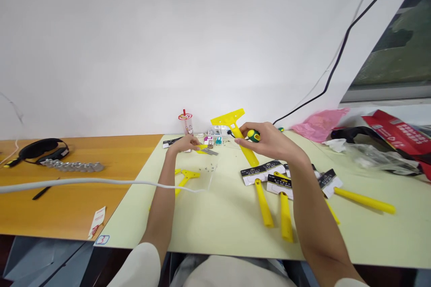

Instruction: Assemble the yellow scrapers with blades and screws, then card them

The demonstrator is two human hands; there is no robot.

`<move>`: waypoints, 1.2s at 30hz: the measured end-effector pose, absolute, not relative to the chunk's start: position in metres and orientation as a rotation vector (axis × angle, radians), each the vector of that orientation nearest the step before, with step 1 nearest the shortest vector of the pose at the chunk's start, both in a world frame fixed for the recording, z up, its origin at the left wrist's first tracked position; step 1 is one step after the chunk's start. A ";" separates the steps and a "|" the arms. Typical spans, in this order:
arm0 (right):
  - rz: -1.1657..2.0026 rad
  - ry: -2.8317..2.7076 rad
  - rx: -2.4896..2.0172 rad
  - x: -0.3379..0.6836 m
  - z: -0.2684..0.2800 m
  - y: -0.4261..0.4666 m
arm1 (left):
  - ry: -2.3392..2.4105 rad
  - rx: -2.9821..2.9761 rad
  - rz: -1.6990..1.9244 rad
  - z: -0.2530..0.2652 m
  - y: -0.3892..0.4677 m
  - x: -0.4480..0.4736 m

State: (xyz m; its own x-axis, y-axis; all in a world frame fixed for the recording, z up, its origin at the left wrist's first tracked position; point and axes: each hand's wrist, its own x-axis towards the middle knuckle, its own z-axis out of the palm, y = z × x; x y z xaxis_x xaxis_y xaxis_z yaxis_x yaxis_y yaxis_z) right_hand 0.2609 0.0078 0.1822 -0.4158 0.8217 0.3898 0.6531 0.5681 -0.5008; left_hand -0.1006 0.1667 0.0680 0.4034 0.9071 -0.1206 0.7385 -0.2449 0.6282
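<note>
My right hand (pixel 269 141) is closed round a yellow plastic scraper (pixel 232 119), whose wide T-shaped head tilts up to the left. In the same hand is a screwdriver (pixel 253 135) with a green and yellow handle. Farther left, my left hand (pixel 183 144) pinches a metal blade (pixel 210 151) with a yellow plastic piece (pixel 202 147) beside it, low over the table. Small screws (pixel 208 169) lie scattered on the tabletop just in front of it. Another yellow scraper (pixel 186 178) rests near my left forearm, partly hidden by it.
Several yellow scrapers (pixel 263 204) with black-and-white cards (pixel 279 184) lie at my right. A lidded cup (pixel 186 123) stands by the wall. A pink bag (pixel 318 125) and red packaging (pixel 400 132) fill the right back. A white cable (pixel 101 181) crosses the view; headphones (pixel 42 150) lie left.
</note>
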 end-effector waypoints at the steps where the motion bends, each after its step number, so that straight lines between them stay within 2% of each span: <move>1: 0.367 -2.213 -1.181 0.260 0.182 0.009 | 1.335 2.055 0.472 0.079 0.160 -0.099; 5: 0.399 -2.290 -1.211 0.255 0.179 0.014 | 0.969 1.939 1.102 0.118 0.130 -0.088; 9: 0.429 -2.334 -1.209 0.251 0.176 0.016 | 0.697 1.957 1.396 0.140 0.105 -0.076; 18: 0.421 -2.381 -1.202 0.248 0.168 0.021 | 0.685 1.844 1.396 0.139 0.097 -0.059; 29: 0.455 -2.331 -1.274 0.243 0.153 0.043 | 0.641 1.628 1.598 0.144 0.095 -0.034; 36: 0.568 -2.292 -1.118 0.234 0.152 0.043 | 0.741 1.821 1.393 0.156 0.067 -0.021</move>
